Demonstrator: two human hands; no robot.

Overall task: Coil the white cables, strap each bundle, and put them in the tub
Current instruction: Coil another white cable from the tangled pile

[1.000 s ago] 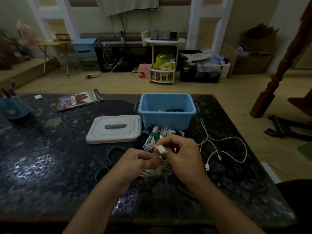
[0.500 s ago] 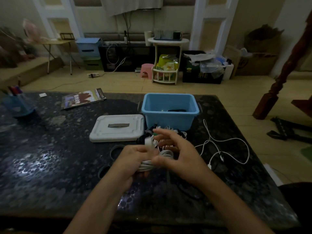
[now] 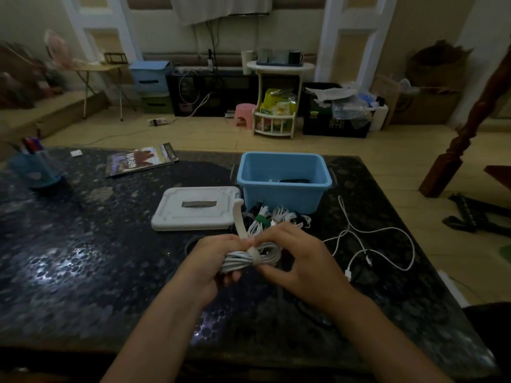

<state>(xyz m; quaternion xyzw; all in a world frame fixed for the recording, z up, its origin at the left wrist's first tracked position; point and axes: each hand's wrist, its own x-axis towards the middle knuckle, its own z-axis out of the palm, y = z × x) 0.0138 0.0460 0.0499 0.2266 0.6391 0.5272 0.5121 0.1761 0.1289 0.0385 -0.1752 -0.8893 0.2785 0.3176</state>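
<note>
Two hands [image 3: 213, 261] [image 3: 301, 264] share one coiled cable bundle [image 3: 250, 258] with one strap [image 3: 240, 219], alongside one blue tub [image 3: 284, 194], one white lid [image 3: 196, 208], one loose cable [image 3: 376, 244], one magazine [image 3: 141, 163] and one pen cup [image 3: 36, 168].

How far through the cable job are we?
Done: strapped bundles lie before the tub, not yet inside. In hand: left hand and right hand hold a coil, its strap wrapped once, tail loose. Left: one loose cable to coil, then tubbing everything.
</note>
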